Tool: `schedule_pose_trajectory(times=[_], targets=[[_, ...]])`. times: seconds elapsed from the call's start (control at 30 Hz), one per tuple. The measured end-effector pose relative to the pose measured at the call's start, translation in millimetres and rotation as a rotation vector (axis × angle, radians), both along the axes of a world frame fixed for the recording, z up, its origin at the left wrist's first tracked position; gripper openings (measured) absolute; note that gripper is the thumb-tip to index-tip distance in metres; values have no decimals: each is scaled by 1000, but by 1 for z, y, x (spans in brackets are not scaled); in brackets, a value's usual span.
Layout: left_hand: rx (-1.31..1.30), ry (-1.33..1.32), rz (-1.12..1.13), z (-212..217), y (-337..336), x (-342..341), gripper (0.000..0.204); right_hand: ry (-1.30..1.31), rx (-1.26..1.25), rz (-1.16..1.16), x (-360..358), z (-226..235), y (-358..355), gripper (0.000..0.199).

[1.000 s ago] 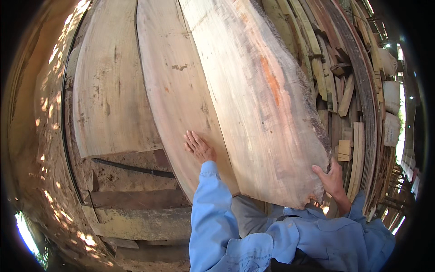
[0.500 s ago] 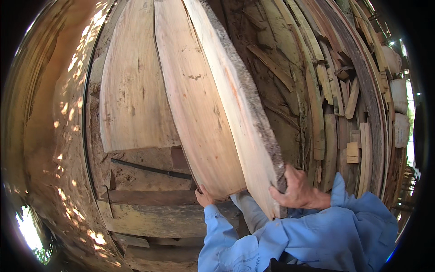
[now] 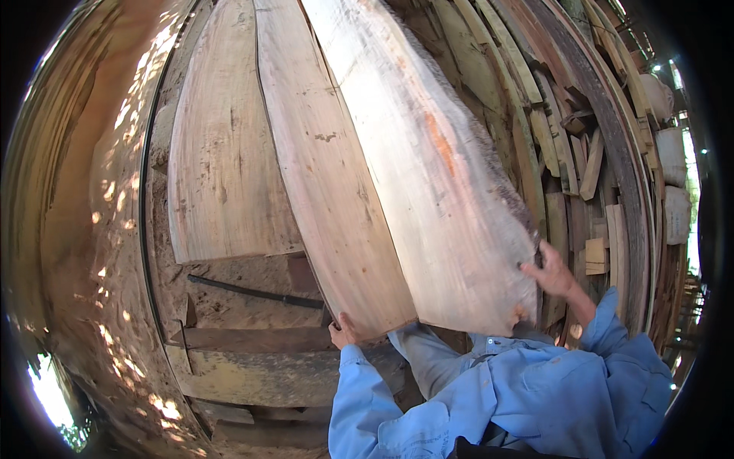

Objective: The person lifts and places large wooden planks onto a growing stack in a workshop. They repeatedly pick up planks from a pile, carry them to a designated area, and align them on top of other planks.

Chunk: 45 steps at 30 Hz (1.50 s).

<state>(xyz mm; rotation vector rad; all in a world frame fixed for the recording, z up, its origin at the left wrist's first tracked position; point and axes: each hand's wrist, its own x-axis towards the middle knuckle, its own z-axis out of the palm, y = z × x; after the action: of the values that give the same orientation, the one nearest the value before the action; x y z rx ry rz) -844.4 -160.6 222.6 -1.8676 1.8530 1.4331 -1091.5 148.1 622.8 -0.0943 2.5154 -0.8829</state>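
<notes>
Blue sleeves come up from the lower edge, and from there I read outward. My left hand (image 3: pixel 342 333) sits low, fingers curled under the bottom end of the narrower plank (image 3: pixel 329 176); it is closed on that end. My right hand (image 3: pixel 552 274) is higher and further right, fingers spread fairly wide against the ragged right edge of the wide rough-sawn slab (image 3: pixel 436 168), pressing on it rather than wrapped round it.

Both boards stand nearly on end, their long axes running from my hands up and away toward the top of the view, leaning a little leftward. The slab overlaps the plank's right edge and lies in front of it. So the wood is directly ahead and above, with its lower ends between my two hands; I judge the right hand steers the slab, while the left is nearer the plank's foot.

Beyond, a shorter pale board (image 3: pixel 225 176) leans at left, and stacked timber offcuts (image 3: pixel 589 161) fill the right.
</notes>
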Motion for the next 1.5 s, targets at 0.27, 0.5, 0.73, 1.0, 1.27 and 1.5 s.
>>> schedule_pose_trajectory(times=[0.27,0.5,0.73,1.0,1.27,1.5], targets=[[108,-35,723,5,53,17,87,-282,179,-703,-89,-207,162,75],[604,522,861,24,94,6,82,-469,-120,-704,-105,-327,184,84],[491,480,834,77,68,6,87,-313,21,-621,-84,-289,168,83],[118,203,901,3,-67,21,94,-252,248,-768,-29,-412,55,88],[-99,-49,1010,22,-66,-24,100,-226,333,-823,-31,-439,41,95],[-144,-18,1030,20,-69,-26,98,-178,295,-764,-28,-427,44,91]])
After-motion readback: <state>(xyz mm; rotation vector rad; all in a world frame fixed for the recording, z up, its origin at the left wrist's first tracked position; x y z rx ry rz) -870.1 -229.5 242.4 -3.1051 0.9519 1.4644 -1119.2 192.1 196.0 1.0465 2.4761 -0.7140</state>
